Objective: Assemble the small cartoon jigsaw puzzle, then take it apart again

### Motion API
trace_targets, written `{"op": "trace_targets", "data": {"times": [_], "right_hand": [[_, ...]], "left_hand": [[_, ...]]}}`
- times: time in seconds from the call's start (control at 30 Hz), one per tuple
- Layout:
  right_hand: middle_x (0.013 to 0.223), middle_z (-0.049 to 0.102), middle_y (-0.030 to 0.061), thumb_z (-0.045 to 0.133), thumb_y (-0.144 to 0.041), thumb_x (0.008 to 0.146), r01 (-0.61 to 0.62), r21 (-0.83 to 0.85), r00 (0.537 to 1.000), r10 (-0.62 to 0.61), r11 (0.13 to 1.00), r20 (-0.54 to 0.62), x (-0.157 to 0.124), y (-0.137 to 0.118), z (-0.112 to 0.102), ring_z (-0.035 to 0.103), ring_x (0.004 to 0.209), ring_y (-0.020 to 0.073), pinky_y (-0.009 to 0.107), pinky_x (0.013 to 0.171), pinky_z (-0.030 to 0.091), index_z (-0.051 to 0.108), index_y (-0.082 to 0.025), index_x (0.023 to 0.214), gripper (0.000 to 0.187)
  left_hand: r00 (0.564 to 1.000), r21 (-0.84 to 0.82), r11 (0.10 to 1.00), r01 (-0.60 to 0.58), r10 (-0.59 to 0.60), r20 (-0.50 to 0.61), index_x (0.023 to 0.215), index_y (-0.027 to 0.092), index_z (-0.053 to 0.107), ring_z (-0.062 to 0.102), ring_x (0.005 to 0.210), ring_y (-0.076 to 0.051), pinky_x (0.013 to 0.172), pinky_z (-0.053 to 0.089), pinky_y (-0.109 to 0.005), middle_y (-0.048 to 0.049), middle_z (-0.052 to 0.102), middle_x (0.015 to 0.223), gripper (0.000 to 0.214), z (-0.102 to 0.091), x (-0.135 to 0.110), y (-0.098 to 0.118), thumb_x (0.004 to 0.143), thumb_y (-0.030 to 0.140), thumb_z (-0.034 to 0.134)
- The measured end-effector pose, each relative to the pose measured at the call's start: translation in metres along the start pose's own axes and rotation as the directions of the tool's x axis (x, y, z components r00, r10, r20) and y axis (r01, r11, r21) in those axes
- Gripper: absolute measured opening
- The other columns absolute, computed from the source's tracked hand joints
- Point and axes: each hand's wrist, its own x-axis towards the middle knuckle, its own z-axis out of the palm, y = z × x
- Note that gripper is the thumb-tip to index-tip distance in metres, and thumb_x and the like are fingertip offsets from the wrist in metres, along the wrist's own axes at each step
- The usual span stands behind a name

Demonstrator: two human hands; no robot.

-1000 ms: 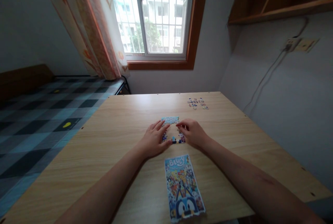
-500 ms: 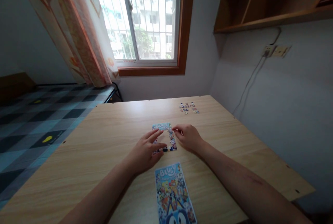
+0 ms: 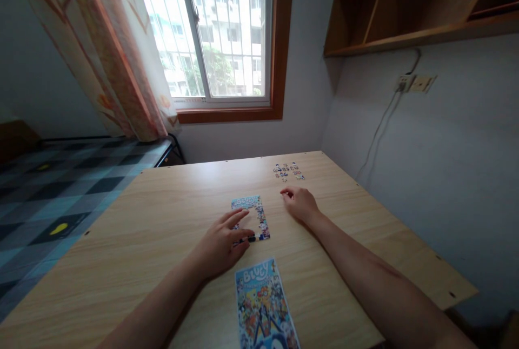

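Observation:
A partly assembled jigsaw puzzle (image 3: pixel 263 223) lies mid-table, its colourful border joined around a bare middle that shows wood. My left hand (image 3: pixel 223 241) rests over its left and lower side, fingers spread and holding nothing; it hides part of the border. To the right of the puzzle, apart from it, my right hand (image 3: pixel 300 204) hovers low over the table with curled fingers. No piece shows at its fingertips. Beyond this hand lie several loose jigsaw pieces (image 3: pixel 284 172). Nearer to me is a printed Bluey picture sheet (image 3: pixel 263 300), matching the puzzle's top lettering.
The wooden table (image 3: pixel 162 219) stands below a barred window (image 3: pixel 227 41). A bed with a checked cover (image 3: pixel 81 187) is at the left, beside a curtain (image 3: pixel 133 68). On the right wall are a shelf (image 3: pixel 397 35) and a socket with a cord (image 3: pixel 404 83).
My right hand has left the puzzle's right edge and moved right and away from me, toward the loose pieces. My left hand stays on the puzzle. The view has shifted slightly.

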Motion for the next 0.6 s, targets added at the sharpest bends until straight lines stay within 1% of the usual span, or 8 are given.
{"op": "trace_targets", "data": {"times": [0.17, 0.3, 0.4, 0.5, 0.6], "right_hand": [[0.085, 0.076, 0.0035, 0.057, -0.026, 0.087, -0.021, 0.08, 0.999, 0.023, 0.997, -0.025, 0.006, 0.009, 0.009, 0.067, 0.076, 0.0168, 0.024, 0.07, 0.045, 0.078, -0.022, 0.097, 0.023], [0.08, 0.075, 0.0029, 0.058, -0.026, 0.086, -0.041, 0.114, 0.998, 0.045, 0.993, -0.039, 0.008, 0.011, 0.009, 0.065, 0.073, 0.0166, 0.024, 0.067, 0.044, 0.078, -0.022, 0.095, 0.023], [0.079, 0.074, 0.0025, 0.058, -0.026, 0.085, -0.043, 0.109, 0.998, 0.047, 0.993, -0.035, 0.008, 0.011, 0.009, 0.065, 0.072, 0.0165, 0.025, 0.066, 0.043, 0.078, -0.023, 0.095, 0.023], [0.078, 0.074, 0.002, 0.059, -0.027, 0.085, -0.045, 0.098, 0.999, 0.048, 0.994, -0.022, 0.008, 0.012, 0.01, 0.065, 0.072, 0.0164, 0.025, 0.068, 0.044, 0.078, -0.023, 0.094, 0.022], [0.078, 0.074, 0.0014, 0.058, -0.028, 0.086, -0.044, 0.103, 0.999, 0.044, 0.994, -0.003, 0.009, 0.012, 0.011, 0.064, 0.071, 0.0163, 0.025, 0.066, 0.044, 0.078, -0.024, 0.094, 0.022]], "left_hand": [[1.0, 0.004, 1.0, -0.01, 0.01, -0.007, 0.109, 0.033, 0.077, 0.047, 0.136, -0.03, 0.11, 0.045, -0.055, -0.0054, 0.057, 0.144, 0.027, -0.001, 0.0, 0.001, 0.091, 0.027, 0.057], [1.0, 0.003, 1.0, 0.001, -0.001, 0.008, 0.108, 0.03, 0.077, 0.049, 0.135, -0.031, 0.109, 0.046, -0.055, -0.008, 0.058, 0.142, 0.027, -0.002, 0.001, 0.003, 0.09, 0.026, 0.056], [1.0, -0.025, 1.0, 0.0, 0.0, 0.002, 0.108, 0.029, 0.075, 0.048, 0.136, -0.031, 0.11, 0.044, -0.055, -0.0081, 0.058, 0.143, 0.027, -0.002, 0.001, 0.004, 0.09, 0.026, 0.056], [0.999, -0.105, 0.994, 0.01, -0.015, -0.045, 0.114, 0.027, 0.072, 0.05, 0.134, -0.03, 0.11, 0.044, -0.053, -0.0093, 0.057, 0.143, 0.029, 0.001, 0.001, 0.003, 0.088, 0.028, 0.059], [0.984, -0.204, 0.976, 0.075, -0.106, -0.145, 0.114, 0.024, 0.07, 0.054, 0.129, -0.029, 0.109, 0.046, -0.05, -0.0111, 0.06, 0.139, 0.029, 0.004, 0.002, 0.0, 0.088, 0.031, 0.059]]}}
